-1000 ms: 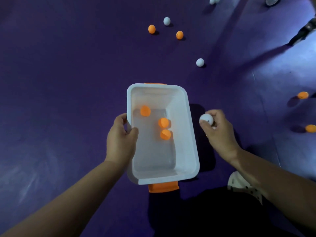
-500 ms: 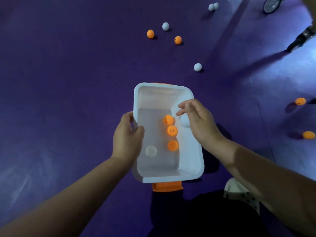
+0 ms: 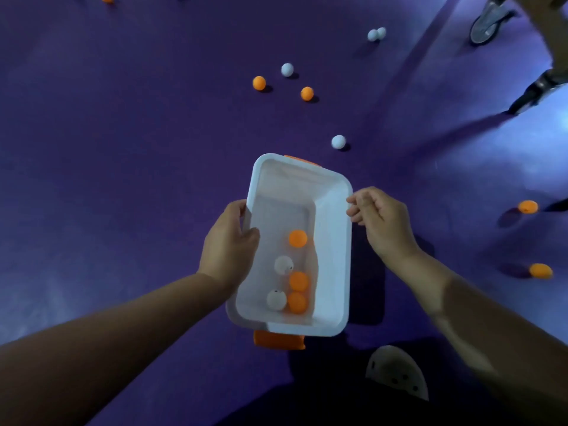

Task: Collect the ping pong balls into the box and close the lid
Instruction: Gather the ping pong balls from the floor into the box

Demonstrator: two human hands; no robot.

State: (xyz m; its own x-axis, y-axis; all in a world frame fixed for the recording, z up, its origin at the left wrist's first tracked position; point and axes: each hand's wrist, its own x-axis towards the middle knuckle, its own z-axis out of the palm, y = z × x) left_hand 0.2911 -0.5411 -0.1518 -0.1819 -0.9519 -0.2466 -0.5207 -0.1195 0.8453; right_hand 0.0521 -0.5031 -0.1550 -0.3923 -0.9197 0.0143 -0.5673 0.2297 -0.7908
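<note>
Purple floor (image 3: 123, 149) fills the view, and over it sits the white box (image 3: 333, 256), lid off, orange latch tabs at its near and far ends. The left hand (image 3: 229, 247) clamps the box's left wall, thumb hooked over the rim, fingers outside. The right hand (image 3: 381, 222) hovers just beside the box's right rim, fingers loosely curled and holding nothing.

Inside the box, close by the left hand's thumb: three orange balls (image 3: 297, 238) and two white balls (image 3: 283, 265), bunched toward the near end.

Out on the floor, a white ball (image 3: 338, 142) lies just beyond the right hand. Farther ahead sit two orange balls (image 3: 259, 83) with a white one (image 3: 287, 69), and a touching white pair (image 3: 376, 33) past them. Well off to the right hand's outer side rest two more orange balls (image 3: 528, 206).
</note>
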